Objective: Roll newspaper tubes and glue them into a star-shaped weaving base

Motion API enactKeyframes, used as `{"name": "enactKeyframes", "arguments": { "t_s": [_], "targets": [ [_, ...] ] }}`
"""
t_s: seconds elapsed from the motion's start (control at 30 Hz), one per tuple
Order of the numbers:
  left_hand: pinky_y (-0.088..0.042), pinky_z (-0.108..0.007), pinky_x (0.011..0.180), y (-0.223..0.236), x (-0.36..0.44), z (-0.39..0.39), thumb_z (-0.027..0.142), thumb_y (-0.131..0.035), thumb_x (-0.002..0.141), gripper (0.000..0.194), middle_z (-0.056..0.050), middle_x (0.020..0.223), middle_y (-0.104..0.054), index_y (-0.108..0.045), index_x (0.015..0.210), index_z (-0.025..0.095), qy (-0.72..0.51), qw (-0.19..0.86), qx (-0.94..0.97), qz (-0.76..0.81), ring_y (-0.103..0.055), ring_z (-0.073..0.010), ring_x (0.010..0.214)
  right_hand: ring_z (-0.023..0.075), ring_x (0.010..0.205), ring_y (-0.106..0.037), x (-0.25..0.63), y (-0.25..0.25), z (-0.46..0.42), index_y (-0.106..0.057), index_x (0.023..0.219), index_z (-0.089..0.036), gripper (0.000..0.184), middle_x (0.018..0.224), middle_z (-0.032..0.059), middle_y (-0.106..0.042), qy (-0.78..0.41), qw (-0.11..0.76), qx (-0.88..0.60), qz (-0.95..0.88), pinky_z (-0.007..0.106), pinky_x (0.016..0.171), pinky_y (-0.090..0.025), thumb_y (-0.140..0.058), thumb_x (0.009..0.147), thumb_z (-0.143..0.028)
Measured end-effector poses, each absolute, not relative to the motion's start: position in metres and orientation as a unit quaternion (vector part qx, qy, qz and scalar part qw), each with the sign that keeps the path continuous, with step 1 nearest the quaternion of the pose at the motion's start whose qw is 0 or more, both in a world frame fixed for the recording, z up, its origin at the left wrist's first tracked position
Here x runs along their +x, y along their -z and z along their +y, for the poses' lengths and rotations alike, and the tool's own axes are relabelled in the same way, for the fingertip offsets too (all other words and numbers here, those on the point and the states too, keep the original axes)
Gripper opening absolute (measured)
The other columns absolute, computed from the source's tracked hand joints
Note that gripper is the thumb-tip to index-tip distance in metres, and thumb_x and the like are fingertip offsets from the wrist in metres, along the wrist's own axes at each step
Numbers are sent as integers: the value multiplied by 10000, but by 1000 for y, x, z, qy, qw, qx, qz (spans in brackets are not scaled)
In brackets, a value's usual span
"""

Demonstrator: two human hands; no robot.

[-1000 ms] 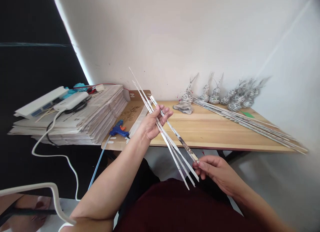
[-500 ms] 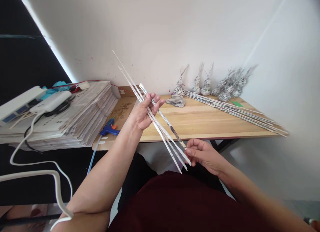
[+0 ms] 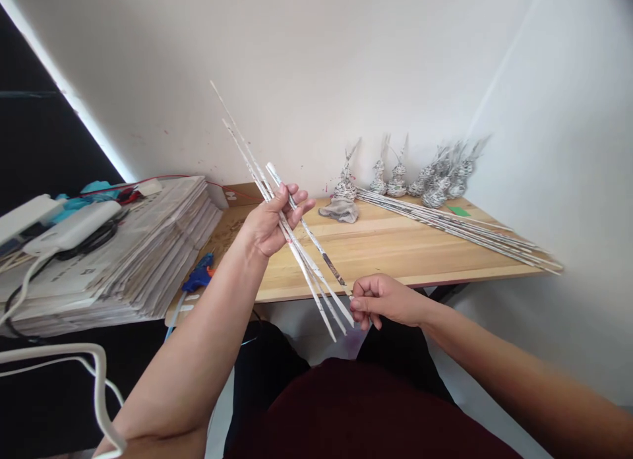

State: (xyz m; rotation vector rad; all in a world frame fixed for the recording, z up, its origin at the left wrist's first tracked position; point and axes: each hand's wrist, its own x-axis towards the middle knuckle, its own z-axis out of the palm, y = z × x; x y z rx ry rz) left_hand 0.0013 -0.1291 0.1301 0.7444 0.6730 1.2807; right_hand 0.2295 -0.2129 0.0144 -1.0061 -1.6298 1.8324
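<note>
My left hand [image 3: 271, 223] grips a fan of several long thin rolled-newspaper sticks [image 3: 257, 175], held up in front of the wooden table [image 3: 395, 248]. The sticks slant from upper left down to lower right. My right hand [image 3: 383, 301] is closed in a pinch on the lower end of one stick [image 3: 326, 262] of the fan, just below the table's front edge.
A tall stack of newspapers [image 3: 143, 248] lies at the left with a white power strip [image 3: 69, 228] and cables on top. A blue glue gun [image 3: 198, 277] rests by the stack. Several small woven paper figures [image 3: 395, 179] and a bundle of long paper sticks [image 3: 459, 228] lie along the wall.
Both hands and the sticks have shifted left and slightly up in view. My right hand has curled tighter around the stick's lower end.
</note>
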Motion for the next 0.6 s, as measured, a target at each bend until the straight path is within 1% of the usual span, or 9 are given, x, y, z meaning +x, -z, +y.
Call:
{"name": "enactKeyframes", "arguments": {
  "t_s": [0.1, 0.23, 0.3, 0.37, 0.43, 0.5, 0.6],
  "targets": [
    [-545, -122, 545, -135, 0, -117, 260, -513, 924, 190, -66, 812, -674, -636, 956, 119, -571, 680, 348, 302, -701, -155, 835, 109, 584, -634, 230, -17, -200, -507, 740, -161, 318, 713, 22, -666, -628, 261, -367, -635, 185, 461, -432, -671, 806, -425],
    [-511, -112, 492, -136, 0, -93, 286, -511, 926, 285, -127, 1043, -685, -639, 1131, 137, -557, 684, 378, 280, -681, -193, 962, 99, 578, -618, 226, -24, -179, -488, 722, -171, 309, 686, 13, -652, -569, 280, -400, -662, 195, 495, -441, -637, 824, -421],
    [-459, -99, 423, -131, 3, -80, 311, -535, 912, 332, -160, 1140, -659, -632, 1181, 143, -537, 695, 391, 277, -671, -216, 999, 93, 544, -604, 223, -25, -163, -482, 717, -175, 299, 647, -3, -632, -545, 295, -427, -659, 195, 484, -433, -622, 829, -414],
    [-384, -88, 354, -121, 8, -69, 336, -581, 883, 357, -189, 1189, -636, -643, 1168, 130, -510, 706, 404, 281, -671, -238, 1002, 91, 515, -599, 219, -24, -144, -481, 721, -179, 283, 627, -13, -624, -523, 315, -445, -655, 194, 469, -425, -614, 830, -405],
    [-323, -84, 322, -107, 15, -60, 347, -633, 845, 363, -205, 1204, -625, -662, 1122, 114, -489, 708, 422, 285, -676, -245, 986, 94, 499, -598, 214, -22, -122, -488, 732, -181, 265, 614, -17, -625, -500, 336, -449, -660, 199, 466, -426, -620, 825, -391],
    [-284, -85, 313, -90, 22, -53, 321, -690, 802, 359, -203, 1170, -637, -671, 1088, 106, -474, 703, 440, 295, -685, -236, 951, 99, 494, -599, 207, -21, -98, -493, 728, -182, 259, 600, -16, -626, -485, 350, -451, -663, 205, 469, -434, -639, 817, -378],
    [-260, -89, 315, -66, 31, -40, 263, -762, 729, 360, -169, 1028, -674, -681, 1038, 95, -475, 690, 439, 325, -695, -206, 872, 108, 508, -609, 195, -21, -66, -496, 711, -180, 274, 609, 4, -637, -488, 359, -460, -650, 196, 443, -418, -662, 808, -375]
  ]
}}
